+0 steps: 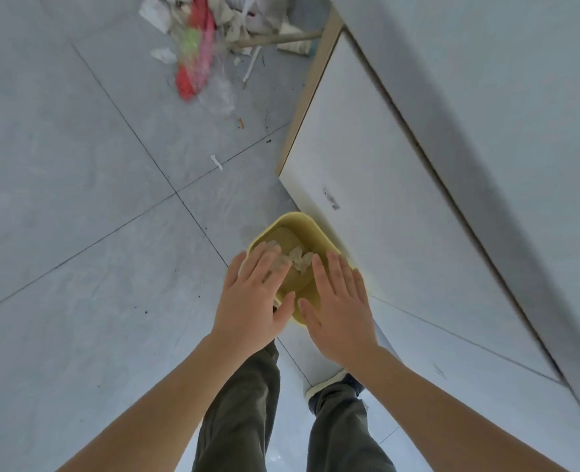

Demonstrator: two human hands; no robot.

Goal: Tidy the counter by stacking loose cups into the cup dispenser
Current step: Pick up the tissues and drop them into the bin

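I look straight down at the floor. A yellow waste bin (pixel 295 222) stands by the white cabinet, with crumpled paper (pixel 300 259) inside. My left hand (pixel 253 298) hovers over the bin's left side, flat, fingers spread, holding nothing. My right hand (pixel 339 308) is spread flat over the bin's right side, also with nothing in it. No cups and no cup dispenser are in view.
A white cabinet front (pixel 384 206) with a counter edge (pixel 486 97) above it runs along the right. A pile of litter with red and green plastic (pixel 196 52) and a wooden stick (pixel 281 39) lies on the grey tiled floor at the top. My legs and a shoe (pixel 329 386) are below.
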